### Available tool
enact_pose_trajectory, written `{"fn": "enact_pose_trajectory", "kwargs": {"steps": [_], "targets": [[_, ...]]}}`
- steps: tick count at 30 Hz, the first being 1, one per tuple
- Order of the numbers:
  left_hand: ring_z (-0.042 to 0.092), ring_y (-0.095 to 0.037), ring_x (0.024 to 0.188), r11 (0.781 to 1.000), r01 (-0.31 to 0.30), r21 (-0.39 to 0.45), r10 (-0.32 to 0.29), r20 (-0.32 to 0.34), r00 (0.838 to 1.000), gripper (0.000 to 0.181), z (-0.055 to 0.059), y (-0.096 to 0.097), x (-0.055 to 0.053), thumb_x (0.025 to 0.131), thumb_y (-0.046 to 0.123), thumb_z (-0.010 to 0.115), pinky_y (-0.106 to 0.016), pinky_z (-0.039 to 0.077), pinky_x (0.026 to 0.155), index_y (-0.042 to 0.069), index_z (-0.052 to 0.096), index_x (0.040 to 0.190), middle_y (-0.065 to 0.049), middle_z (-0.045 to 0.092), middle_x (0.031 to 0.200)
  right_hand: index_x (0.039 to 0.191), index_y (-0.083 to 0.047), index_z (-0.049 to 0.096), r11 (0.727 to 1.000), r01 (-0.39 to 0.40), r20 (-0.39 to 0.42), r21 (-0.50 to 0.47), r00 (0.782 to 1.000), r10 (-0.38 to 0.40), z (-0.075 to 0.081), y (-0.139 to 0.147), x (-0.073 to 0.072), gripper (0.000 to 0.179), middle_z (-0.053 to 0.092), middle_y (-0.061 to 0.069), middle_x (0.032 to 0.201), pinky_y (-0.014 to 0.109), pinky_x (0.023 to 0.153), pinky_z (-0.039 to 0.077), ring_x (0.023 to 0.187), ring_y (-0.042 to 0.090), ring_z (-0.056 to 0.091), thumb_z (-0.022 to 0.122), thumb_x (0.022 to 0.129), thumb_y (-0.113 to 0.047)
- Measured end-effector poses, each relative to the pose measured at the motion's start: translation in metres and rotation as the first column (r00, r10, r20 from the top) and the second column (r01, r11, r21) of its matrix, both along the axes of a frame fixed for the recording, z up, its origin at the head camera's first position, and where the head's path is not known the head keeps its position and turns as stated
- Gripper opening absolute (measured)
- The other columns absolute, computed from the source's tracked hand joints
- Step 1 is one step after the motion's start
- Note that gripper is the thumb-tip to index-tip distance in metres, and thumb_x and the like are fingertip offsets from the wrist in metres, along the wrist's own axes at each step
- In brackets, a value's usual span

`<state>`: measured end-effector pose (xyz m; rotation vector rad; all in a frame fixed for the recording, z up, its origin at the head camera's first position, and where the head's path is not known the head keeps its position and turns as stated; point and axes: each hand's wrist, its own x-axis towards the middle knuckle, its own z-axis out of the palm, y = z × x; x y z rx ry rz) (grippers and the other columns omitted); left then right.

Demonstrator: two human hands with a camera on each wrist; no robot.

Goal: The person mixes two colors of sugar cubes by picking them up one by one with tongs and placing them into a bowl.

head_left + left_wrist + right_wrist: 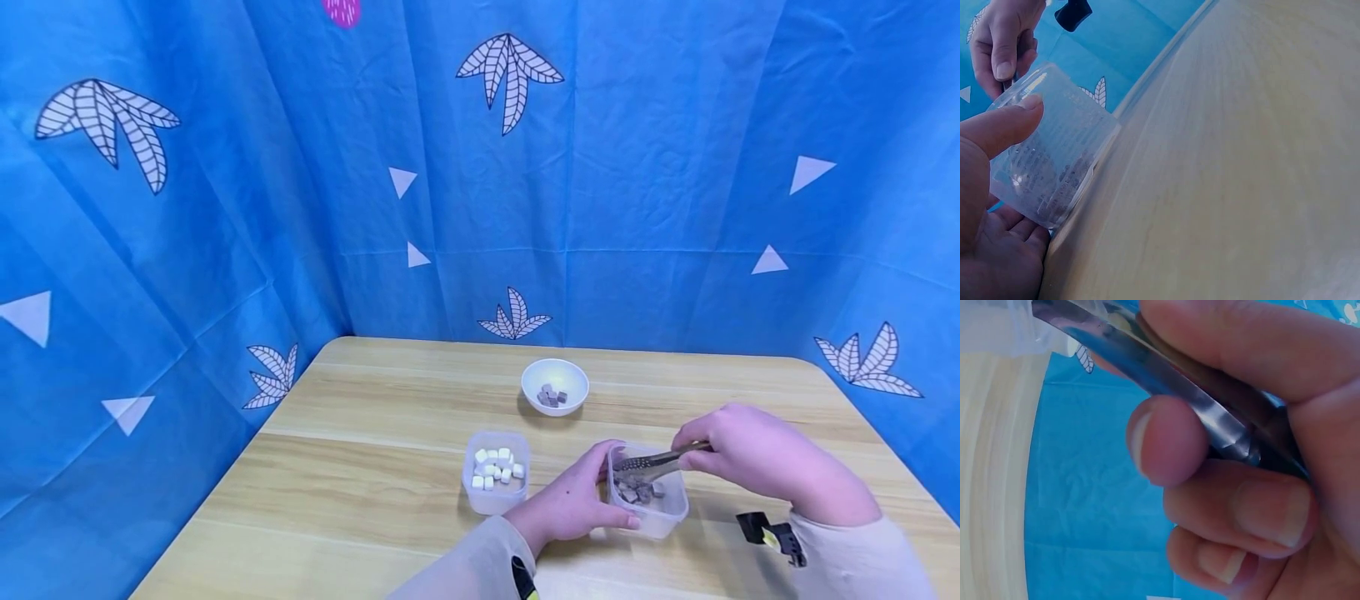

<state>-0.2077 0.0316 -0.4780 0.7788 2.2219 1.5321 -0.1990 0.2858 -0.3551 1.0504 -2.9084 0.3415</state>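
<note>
My left hand (572, 502) grips a clear plastic container (662, 527) from its left side, thumb along the near wall and fingers around the far side. Greyish-brown cubes (637, 493) lie inside it. With curled fingers my right hand (776, 460) holds metal tongs (667, 457), whose perforated end reaches down into this container over the cubes. In the right wrist view the tongs (1179, 400) run between thumb and fingers. The left wrist view shows the container (1079, 119) from the side, the cubes blurred through its wall.
Left of my left hand stands a second clear container (497, 503) with several white cubes (504, 456). Farther back sits a white bowl (576, 385) holding several greyish-brown cubes (550, 395). A blue patterned curtain (637, 208) hangs behind the wooden table (360, 467).
</note>
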Motion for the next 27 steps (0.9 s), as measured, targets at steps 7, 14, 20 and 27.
{"fn": "enact_pose_trajectory", "kwargs": {"steps": [7,14,20,27], "targets": [[0.047,-0.003,0.129,0.999,0.024,0.027,-0.023,-0.021,1.0,0.087,-0.001,0.0,0.0,0.078,0.025,0.089,-0.04,0.027,0.119,0.032,0.038,0.148,0.02,0.053,0.135,0.099,-0.031,0.077,0.999,-0.002,-0.016,-0.043,1.0,0.001,0.008,0.008,0.006,0.008,0.069,-0.023,0.091,0.034,0.07,0.056,0.08,-0.002,0.062,0.073,0.093,-0.034],[0.045,-0.005,0.133,1.0,-0.009,0.002,0.009,0.007,1.0,0.092,0.001,0.001,0.001,0.076,0.027,0.089,-0.042,0.025,0.119,0.033,0.035,0.151,0.018,0.051,0.141,0.104,-0.031,0.077,0.997,0.026,-0.086,-0.073,0.996,-0.033,0.017,0.021,0.011,0.011,0.07,-0.022,0.096,0.033,0.07,0.056,0.085,-0.002,0.063,0.071,0.095,-0.034],[0.045,-0.007,0.134,0.998,-0.043,-0.042,0.044,0.018,0.999,0.096,0.002,0.001,0.003,0.075,0.032,0.089,-0.041,0.027,0.119,0.027,0.034,0.153,0.014,0.049,0.145,0.11,-0.031,0.076,0.993,0.078,-0.127,-0.087,0.988,-0.088,0.022,0.027,0.013,0.015,0.071,-0.02,0.101,0.033,0.072,0.056,0.087,-0.002,0.064,0.071,0.096,-0.032],[0.045,-0.008,0.134,0.998,-0.046,-0.043,0.047,0.03,0.998,0.097,0.001,0.001,0.002,0.075,0.032,0.089,-0.042,0.028,0.118,0.029,0.033,0.154,0.013,0.048,0.147,0.115,-0.027,0.075,0.978,0.107,-0.211,-0.179,0.967,-0.145,0.022,0.021,0.012,0.019,0.07,-0.017,0.093,0.031,0.065,0.051,0.071,-0.005,0.054,0.071,0.096,-0.027]]}}
